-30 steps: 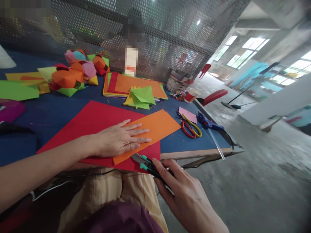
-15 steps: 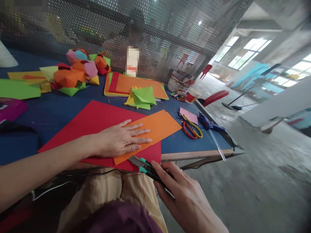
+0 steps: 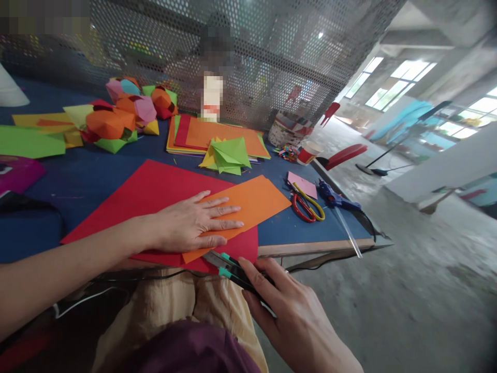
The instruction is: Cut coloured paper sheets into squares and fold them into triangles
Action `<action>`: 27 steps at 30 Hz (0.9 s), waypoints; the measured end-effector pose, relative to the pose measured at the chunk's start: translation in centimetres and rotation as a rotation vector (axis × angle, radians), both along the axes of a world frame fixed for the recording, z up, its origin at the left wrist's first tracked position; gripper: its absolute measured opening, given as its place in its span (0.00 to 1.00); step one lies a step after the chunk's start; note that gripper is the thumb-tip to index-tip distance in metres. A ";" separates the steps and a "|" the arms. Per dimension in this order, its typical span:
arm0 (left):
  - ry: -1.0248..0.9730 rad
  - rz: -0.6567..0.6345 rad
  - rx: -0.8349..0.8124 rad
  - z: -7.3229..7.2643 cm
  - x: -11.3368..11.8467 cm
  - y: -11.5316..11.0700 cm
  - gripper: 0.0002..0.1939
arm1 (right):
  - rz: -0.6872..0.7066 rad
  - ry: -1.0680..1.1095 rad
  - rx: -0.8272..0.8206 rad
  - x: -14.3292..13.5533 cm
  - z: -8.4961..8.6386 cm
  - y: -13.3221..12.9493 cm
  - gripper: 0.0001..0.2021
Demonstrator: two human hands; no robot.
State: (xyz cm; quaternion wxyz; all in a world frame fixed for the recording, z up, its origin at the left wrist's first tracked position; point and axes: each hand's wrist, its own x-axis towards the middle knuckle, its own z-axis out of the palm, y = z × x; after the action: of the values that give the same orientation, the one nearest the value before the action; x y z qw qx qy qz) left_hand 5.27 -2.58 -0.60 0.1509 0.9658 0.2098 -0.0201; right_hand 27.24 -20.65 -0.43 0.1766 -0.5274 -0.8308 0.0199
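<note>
My left hand (image 3: 190, 223) lies flat with its fingers spread, pressing on an orange paper strip (image 3: 256, 199). Under the strip is a larger red sheet (image 3: 135, 197), close to the table's front edge. My right hand (image 3: 285, 300) is wrapped round the black and teal handles of some scissors (image 3: 229, 268). Their blades point left, at the lower edge of the orange strip over the red sheet, just below my left fingertips. Whether the blades are cutting paper cannot be made out.
Folded paper shapes (image 3: 111, 124) sit at the back left, paper stacks (image 3: 221, 137) at the back middle. To the right are red and yellow scissors (image 3: 306, 204), pink paper (image 3: 303, 185), a blue glue gun (image 3: 336, 197) and a paper cup (image 3: 308, 153). A person is behind the mesh screen.
My right hand has moved slightly left and up with the scissors, whose blades sit a little further left. My left hand and the papers stay almost where they were.
</note>
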 end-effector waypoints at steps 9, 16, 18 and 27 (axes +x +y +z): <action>0.024 0.007 -0.005 0.2 0.1 -0.1 0.27 | -0.001 0.006 -0.010 -0.1 0.0 0.0 0.19; 0.001 0.004 -0.015 0.0 0.1 0.0 0.27 | 0.006 0.016 -0.010 -0.4 -0.1 0.0 0.19; -0.016 0.003 -0.023 0.0 0.1 0.0 0.27 | 0.006 0.016 -0.014 -0.4 -0.1 0.0 0.19; -0.063 -0.001 -0.027 -0.2 0.0 0.0 0.27 | 0.005 0.032 -0.048 -0.5 0.1 0.1 0.18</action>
State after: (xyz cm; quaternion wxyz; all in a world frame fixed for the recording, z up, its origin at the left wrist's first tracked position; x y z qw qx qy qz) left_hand 5.24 -2.55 -0.77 0.1705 0.9639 0.2043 0.0074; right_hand 26.73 -20.55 -0.34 0.1771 -0.5289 -0.8285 0.0488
